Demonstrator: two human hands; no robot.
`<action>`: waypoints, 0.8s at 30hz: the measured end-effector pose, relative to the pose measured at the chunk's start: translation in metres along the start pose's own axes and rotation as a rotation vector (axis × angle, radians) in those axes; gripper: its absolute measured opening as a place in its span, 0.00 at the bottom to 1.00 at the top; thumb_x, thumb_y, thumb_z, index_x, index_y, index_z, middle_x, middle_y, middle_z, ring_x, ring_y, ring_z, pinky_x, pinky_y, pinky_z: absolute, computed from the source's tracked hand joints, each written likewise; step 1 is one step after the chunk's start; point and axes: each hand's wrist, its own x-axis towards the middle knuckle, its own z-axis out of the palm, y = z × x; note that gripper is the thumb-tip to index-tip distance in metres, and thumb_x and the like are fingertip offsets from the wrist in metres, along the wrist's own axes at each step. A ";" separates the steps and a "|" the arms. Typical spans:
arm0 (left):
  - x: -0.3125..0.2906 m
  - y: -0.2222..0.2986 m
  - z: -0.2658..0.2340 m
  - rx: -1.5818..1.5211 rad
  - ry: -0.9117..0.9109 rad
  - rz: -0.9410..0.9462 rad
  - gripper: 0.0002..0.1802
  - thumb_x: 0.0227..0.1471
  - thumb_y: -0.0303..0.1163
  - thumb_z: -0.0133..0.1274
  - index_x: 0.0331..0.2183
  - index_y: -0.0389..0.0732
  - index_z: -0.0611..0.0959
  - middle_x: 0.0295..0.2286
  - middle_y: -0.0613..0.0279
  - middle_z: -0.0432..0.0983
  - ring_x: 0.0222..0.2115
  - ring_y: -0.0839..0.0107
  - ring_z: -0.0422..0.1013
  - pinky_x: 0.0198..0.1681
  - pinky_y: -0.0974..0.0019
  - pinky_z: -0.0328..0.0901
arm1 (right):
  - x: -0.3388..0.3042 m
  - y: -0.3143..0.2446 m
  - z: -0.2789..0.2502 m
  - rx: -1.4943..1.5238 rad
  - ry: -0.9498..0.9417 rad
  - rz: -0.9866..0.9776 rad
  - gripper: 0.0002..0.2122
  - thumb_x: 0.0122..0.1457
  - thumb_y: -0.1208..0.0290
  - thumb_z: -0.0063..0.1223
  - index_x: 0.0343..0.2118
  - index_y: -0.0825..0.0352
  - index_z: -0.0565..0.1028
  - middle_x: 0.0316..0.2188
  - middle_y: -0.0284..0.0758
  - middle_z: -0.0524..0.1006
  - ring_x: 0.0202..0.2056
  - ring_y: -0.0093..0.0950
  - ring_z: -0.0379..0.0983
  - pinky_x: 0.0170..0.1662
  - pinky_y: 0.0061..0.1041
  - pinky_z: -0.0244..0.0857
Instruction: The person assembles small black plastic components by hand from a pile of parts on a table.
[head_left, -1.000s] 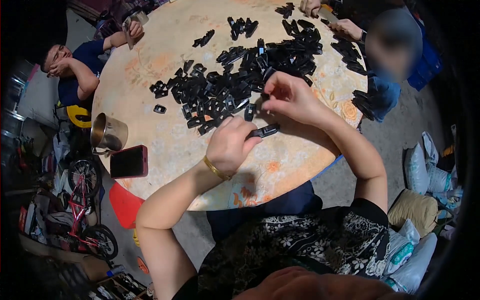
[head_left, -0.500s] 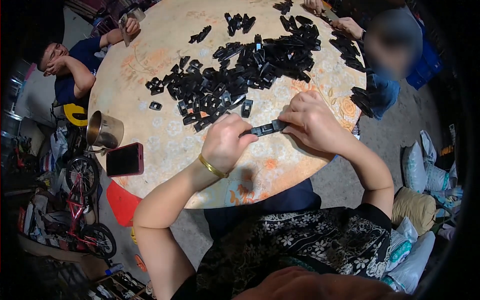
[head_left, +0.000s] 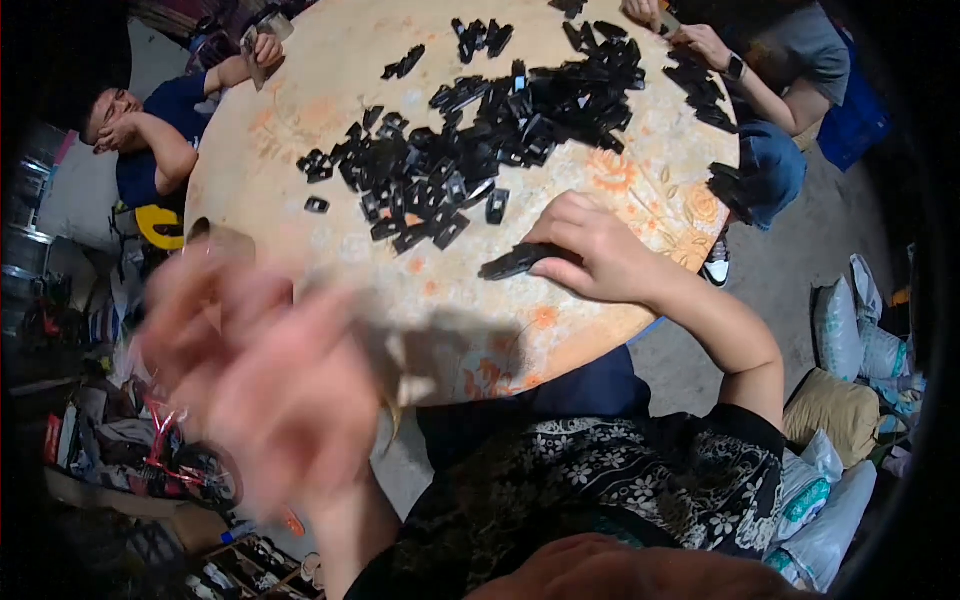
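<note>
On the near side of the round table, my right hand [head_left: 592, 242] is closed around a narrow black plastic part [head_left: 513, 262], which points left across the tabletop. My left hand [head_left: 285, 375] is raised off the table at the left, large and smeared by motion, so its fingers and anything in them cannot be made out. A big heap of small black plastic pieces [head_left: 440, 180] lies just beyond my hands. One loose black piece [head_left: 316, 205] sits apart at the heap's left.
The round table [head_left: 300, 90] has a flowered cover. Behind my left hand, a metal mug [head_left: 228, 240] is partly hidden. A co-worker [head_left: 160, 145] sits at the far left, another [head_left: 790, 75] at the far right. Beside the table stand a red bicycle [head_left: 165, 440] and sacks [head_left: 835, 415].
My left hand has let go of the black part and swung left and up, covering the phone. My right hand still holds the part, now tilted differently.
</note>
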 end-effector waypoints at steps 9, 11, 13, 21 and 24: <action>-0.016 0.085 0.041 -0.304 -0.349 0.425 0.26 0.50 0.28 0.52 0.52 0.36 0.67 0.43 0.55 0.65 0.41 0.70 0.66 0.42 0.65 0.69 | 0.022 -0.018 0.006 -0.015 -0.014 -0.045 0.12 0.48 0.67 0.61 0.34 0.66 0.76 0.29 0.37 0.72 0.37 0.37 0.69 0.42 0.34 0.63; -0.016 0.087 0.037 -0.373 -0.428 0.284 0.27 0.49 0.26 0.51 0.52 0.37 0.66 0.46 0.56 0.64 0.43 0.67 0.65 0.40 0.68 0.69 | 0.019 -0.018 0.006 -0.054 -0.020 -0.026 0.12 0.49 0.67 0.61 0.34 0.67 0.76 0.30 0.37 0.72 0.37 0.37 0.69 0.42 0.34 0.63; -0.015 0.064 0.047 -0.179 -0.233 0.680 0.28 0.49 0.25 0.51 0.53 0.40 0.66 0.50 0.57 0.62 0.46 0.66 0.63 0.42 0.67 0.69 | 0.018 -0.020 0.005 -0.051 -0.028 -0.021 0.12 0.49 0.67 0.61 0.34 0.67 0.76 0.31 0.38 0.72 0.37 0.37 0.69 0.42 0.34 0.63; -0.019 0.068 0.048 -0.184 -0.254 0.691 0.29 0.47 0.20 0.53 0.53 0.41 0.68 0.52 0.57 0.59 0.51 0.65 0.60 0.43 0.67 0.71 | 0.021 -0.023 0.004 -0.067 -0.010 -0.052 0.13 0.48 0.70 0.62 0.35 0.69 0.75 0.29 0.38 0.73 0.35 0.37 0.69 0.38 0.32 0.63; -0.018 0.063 0.049 -0.231 -0.272 0.713 0.29 0.48 0.21 0.52 0.53 0.41 0.68 0.51 0.57 0.60 0.50 0.64 0.62 0.44 0.67 0.71 | 0.021 -0.021 0.005 -0.073 -0.019 -0.044 0.12 0.48 0.70 0.62 0.35 0.69 0.75 0.29 0.38 0.73 0.35 0.37 0.69 0.38 0.32 0.63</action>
